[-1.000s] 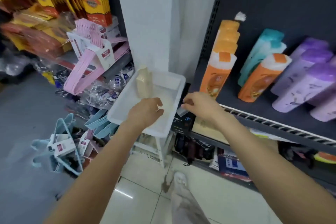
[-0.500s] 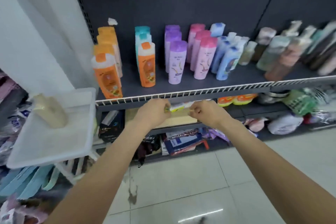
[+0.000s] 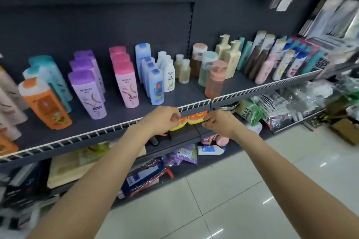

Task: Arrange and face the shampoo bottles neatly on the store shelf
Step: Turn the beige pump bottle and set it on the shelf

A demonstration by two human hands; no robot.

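Both hands, left [image 3: 162, 120] and right [image 3: 217, 123], hang loosely curled and hold nothing, just before the shelf [image 3: 116, 110] edge's white wire rail [image 3: 194, 105]. Above them, glossy plastic shampoo bottles [image 3: 126, 81] stand in rows.

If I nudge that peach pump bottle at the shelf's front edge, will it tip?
Probably. The peach pump bottle is tall and narrow, so a high push would likely topple it. It stands right behind the wire fence, which may catch it. Its smooth plastic looks slippery; grip low.
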